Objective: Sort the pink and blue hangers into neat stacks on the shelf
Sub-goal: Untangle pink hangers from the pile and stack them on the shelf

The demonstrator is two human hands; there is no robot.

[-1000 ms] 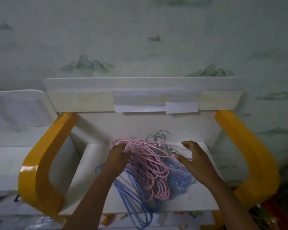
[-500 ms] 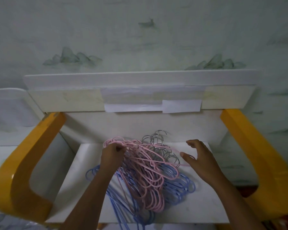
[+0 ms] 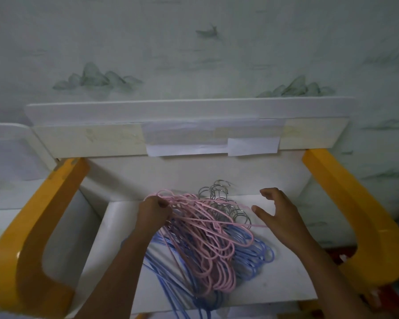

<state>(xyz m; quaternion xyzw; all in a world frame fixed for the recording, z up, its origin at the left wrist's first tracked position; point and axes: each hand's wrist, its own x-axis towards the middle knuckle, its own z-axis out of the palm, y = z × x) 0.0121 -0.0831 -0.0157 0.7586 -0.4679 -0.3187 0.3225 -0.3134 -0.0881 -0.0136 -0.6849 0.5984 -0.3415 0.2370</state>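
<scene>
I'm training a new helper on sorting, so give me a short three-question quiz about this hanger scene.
1. True or false: the left hand grips the bundle of thin pink plastic-coated hangers.
2. Multiple choice: the blue plastic-coated hangers lie (A) on top of the pink ones, (B) underneath the pink ones, (C) on the yellow curved side support.
3. Fill in: the right hand hovers over the white shelf board with spread fingers, holding ____.

Key: 1 true; 2 B; 3 nothing.
</scene>
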